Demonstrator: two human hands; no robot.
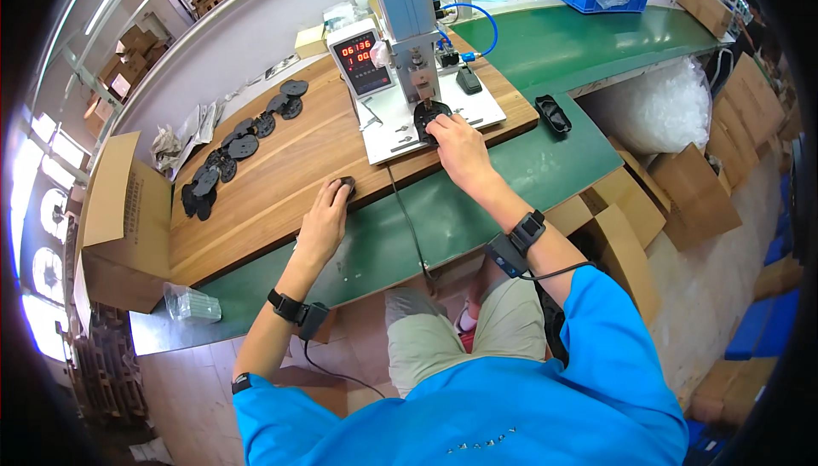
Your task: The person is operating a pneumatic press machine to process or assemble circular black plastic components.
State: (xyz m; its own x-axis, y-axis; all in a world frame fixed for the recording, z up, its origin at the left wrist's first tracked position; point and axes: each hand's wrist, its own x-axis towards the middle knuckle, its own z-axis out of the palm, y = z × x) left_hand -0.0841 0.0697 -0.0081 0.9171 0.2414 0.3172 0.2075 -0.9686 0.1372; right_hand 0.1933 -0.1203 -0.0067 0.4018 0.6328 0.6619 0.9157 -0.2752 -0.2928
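My right hand (461, 149) reaches under the head of a bench press (407, 23). Its fingers are closed on the edge of a black plastic part (423, 115) that sits on the press's white base plate (385, 140). On the wooden board (281, 185), nearer to me, rests my left hand (325, 221). A small dark piece (348, 183) shows at its fingertips, mostly hidden by the fingers. Several flat round black discs (244, 146) lie in a loose, overlapping row to the left.
A control box with a red display (361, 57) stands left of the press. Right of it lies a black moulded shell (554, 114) on the green table (588, 48). An open carton (128, 219) and a clear plastic tray (192, 305) sit at the left. A cable (407, 219) crosses the front edge.
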